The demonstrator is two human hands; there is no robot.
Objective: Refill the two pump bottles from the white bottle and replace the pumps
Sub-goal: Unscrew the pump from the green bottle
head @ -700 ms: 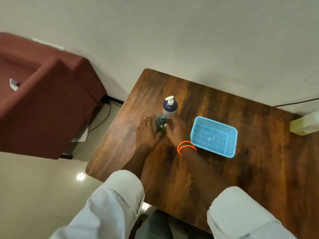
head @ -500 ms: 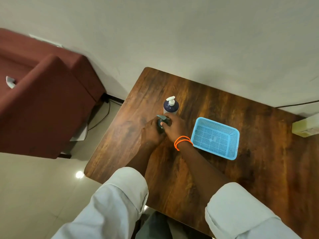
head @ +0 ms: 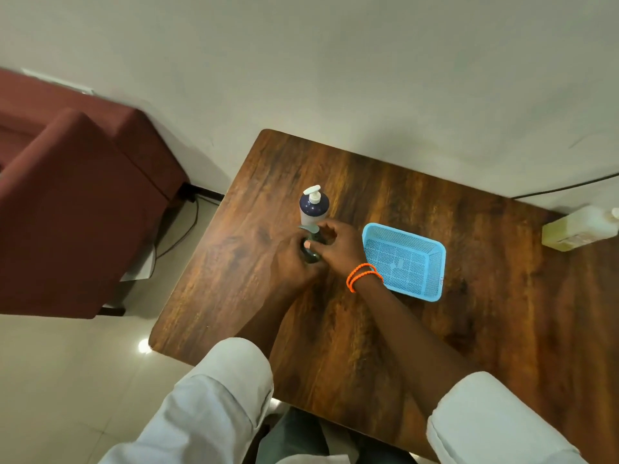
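Mid-frame, the left hand (head: 290, 259) grips the dark bottle (head: 310, 256) while the right hand (head: 338, 246) holds its pump (head: 310, 228). The dark blue bottle (head: 314, 209) behind it already wears its pump, so the task looks nearly finished.

Right hand (head: 338, 244): shifted from the dark bottle's (head: 310, 254) side onto its pump. Left hand (head: 291, 262): grip tightened lower.
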